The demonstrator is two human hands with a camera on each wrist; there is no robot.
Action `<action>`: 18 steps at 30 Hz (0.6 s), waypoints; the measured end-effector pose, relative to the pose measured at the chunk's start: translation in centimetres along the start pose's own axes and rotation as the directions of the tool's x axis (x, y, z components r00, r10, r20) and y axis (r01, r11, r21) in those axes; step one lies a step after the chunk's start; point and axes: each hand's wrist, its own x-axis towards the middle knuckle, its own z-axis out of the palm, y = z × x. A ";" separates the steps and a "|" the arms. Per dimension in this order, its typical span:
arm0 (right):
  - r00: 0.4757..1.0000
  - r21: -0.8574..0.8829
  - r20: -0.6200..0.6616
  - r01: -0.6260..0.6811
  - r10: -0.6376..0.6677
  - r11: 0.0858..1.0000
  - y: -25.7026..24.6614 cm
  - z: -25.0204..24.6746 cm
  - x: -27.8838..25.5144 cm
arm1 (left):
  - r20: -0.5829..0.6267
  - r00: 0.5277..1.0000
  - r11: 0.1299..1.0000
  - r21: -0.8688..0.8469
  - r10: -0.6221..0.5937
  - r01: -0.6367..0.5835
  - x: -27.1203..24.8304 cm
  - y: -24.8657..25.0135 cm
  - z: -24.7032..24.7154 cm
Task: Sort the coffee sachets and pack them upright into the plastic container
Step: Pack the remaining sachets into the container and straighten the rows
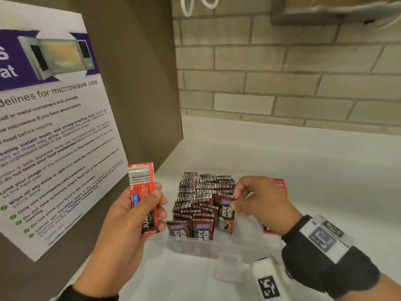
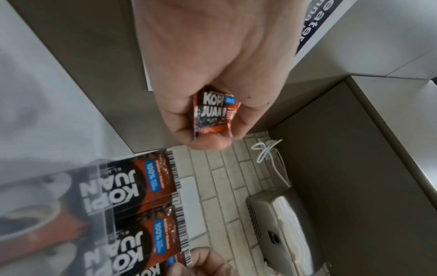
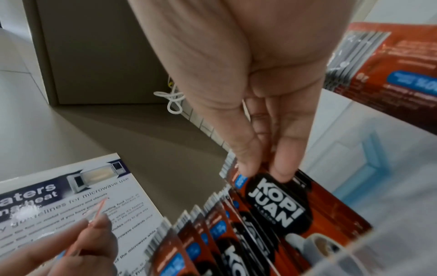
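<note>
While the right wrist (image 1: 321, 240) with its black band and marker tags fills the near right corner, a white tagged block (image 1: 265, 279) lies on the white counter (image 1: 303, 161) just in front of the clear plastic container (image 1: 195, 246), beside a clear lid latch (image 1: 230, 270). Left hand (image 1: 138, 213) is up, left of the container, fingers and thumb curled round a small stack of red Kopi Juan sachets (image 1: 143, 198), barcode end up; left wrist view shows the sachets' lower end (image 2: 212, 114) poking out of the curled fingers. Right hand (image 1: 258, 200) is over the container's right part, thumb and fingertips (image 3: 283, 168) pinching the top of one upright sachet (image 1: 226, 211) at the right of the packed rows. Packed sachets (image 1: 199, 196) stand upright in rows, barcode edges up, filling the container's left and middle; the near-right part of the container looks bare. Behind the right hand, partly hidden by it, a red multipack of sachets (image 1: 280, 185) sits on the counter against the container's right side. On the left, a brown panel (image 1: 138, 83) carries a microwave guidelines poster (image 1: 54, 127), close to the left hand. Farthest back: brick wall (image 1: 282, 72), a looped white cord (image 1: 195, 5) and a steel dispenser (image 2: 283, 224) mounted above.
</note>
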 end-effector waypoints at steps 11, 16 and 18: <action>0.993 -0.232 -0.101 0.036 -0.060 0.972 -0.5 1.0 0.5 | -0.038 0.997 0.998 -0.029 -0.061 0.060 -0.1 -0.6 -0.2; 0.993 -0.211 -0.106 0.030 -0.053 0.977 -0.5 0.9 0.3 | -0.015 0.997 0.996 -0.050 -0.077 0.076 0.0 -0.5 0.0; 0.993 -0.190 -0.109 0.020 -0.041 0.981 -0.5 0.9 0.3 | -0.007 0.997 0.995 -0.053 -0.081 0.080 0.0 -0.6 0.1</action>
